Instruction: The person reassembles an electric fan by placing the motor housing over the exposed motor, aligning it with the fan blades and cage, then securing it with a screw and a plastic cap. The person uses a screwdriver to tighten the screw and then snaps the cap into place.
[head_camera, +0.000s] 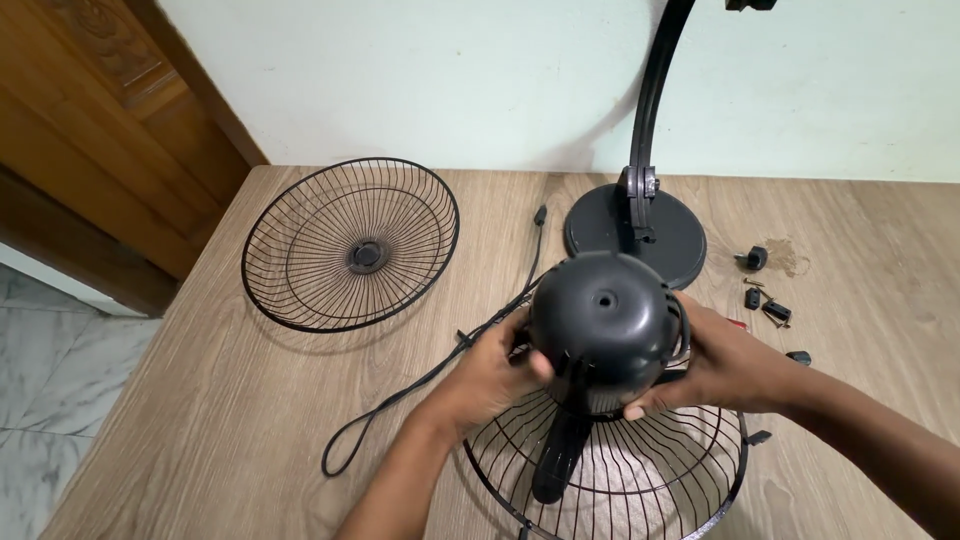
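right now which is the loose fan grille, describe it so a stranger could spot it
Start at the wooden table and look to its far left corner, near the brown door. There lies a round black wire grille, dished, with a small hub at its centre. Unlike the other grille under the hands, it lies alone, with no motor housing on it.

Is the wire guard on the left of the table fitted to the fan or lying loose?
Lying loose. The wire guard rests alone on the table, hollow side up, apart from the motor housing that both hands hold.
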